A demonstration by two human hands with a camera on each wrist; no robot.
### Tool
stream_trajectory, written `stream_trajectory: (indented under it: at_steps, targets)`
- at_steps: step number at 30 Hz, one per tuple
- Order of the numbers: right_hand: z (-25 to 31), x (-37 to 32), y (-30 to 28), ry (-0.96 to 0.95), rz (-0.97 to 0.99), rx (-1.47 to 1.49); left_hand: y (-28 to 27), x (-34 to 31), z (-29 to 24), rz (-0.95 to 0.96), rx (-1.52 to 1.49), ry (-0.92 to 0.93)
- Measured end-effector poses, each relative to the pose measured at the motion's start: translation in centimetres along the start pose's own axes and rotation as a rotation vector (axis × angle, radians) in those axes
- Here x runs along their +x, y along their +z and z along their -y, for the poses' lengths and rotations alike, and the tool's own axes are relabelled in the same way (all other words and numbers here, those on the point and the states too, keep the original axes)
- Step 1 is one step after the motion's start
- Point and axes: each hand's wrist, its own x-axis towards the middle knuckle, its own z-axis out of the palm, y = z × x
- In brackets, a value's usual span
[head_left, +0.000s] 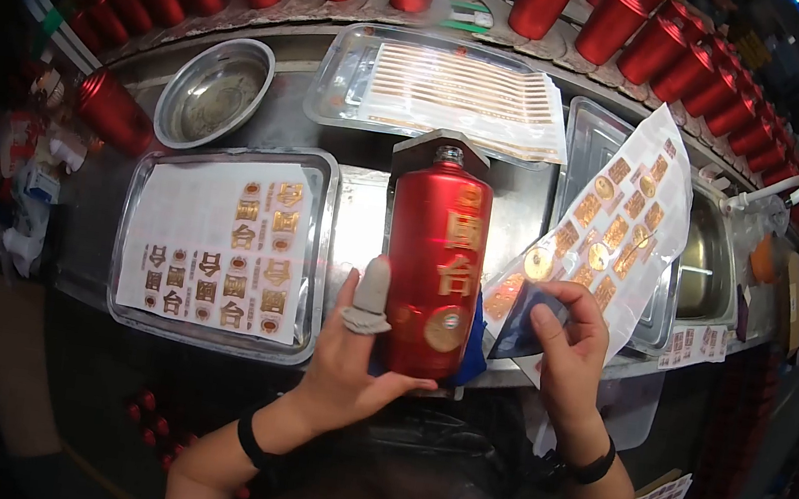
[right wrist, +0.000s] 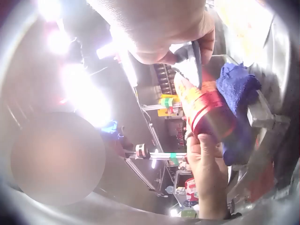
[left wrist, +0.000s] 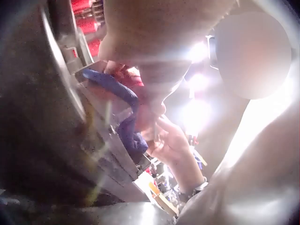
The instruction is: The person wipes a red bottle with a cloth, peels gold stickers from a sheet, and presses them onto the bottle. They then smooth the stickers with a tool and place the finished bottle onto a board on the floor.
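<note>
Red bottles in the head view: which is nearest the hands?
The centre bottle, gold characters facing the head camera, held near its base by the left hand. The other red bottles sit farther off, touching neither hand.

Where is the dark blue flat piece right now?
In the head view, the dark blue flat piece is pinched in the right hand, just right of the red bottle, across the lower end of the gold sticker sheet.

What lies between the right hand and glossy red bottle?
Head view: a flat dark blue piece, pinched in the right hand, then blue cloth and part of a gold-printed white sheet.
</note>
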Motion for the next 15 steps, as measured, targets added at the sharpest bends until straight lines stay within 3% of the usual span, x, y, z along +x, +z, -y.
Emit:
stream_trajectory:
  at_steps: [2, 6, 8, 12, 15]
  targets:
    - [-2.1, 0.4, -1.7, 0.078, 0.060, 0.025, -0.7, -0.6, 0.7, 0.069, 0.115, -0.080]
    - [-3.0, 0.4, -0.6, 0.247, 0.195, -0.070, -0.9, 0.6, -1.6, -0.011, 0.151, -0.032]
    - [-3.8, 0.2, 0.5, 0.180, 0.208, -0.109, 0.0, 1.0, -1.4, -0.056, 0.211, 0.034]
    - [-3.7, -0.2, 1.1, 0.176, 0.231, -0.110, 0.4, 0.3, 0.4, 0.026, -0.122, -0.212]
    - [-3.7, -0.2, 1.4, 0.165, 0.222, -0.101, -0.8, 1.0, 0.2, 0.107, -0.185, -0.258]
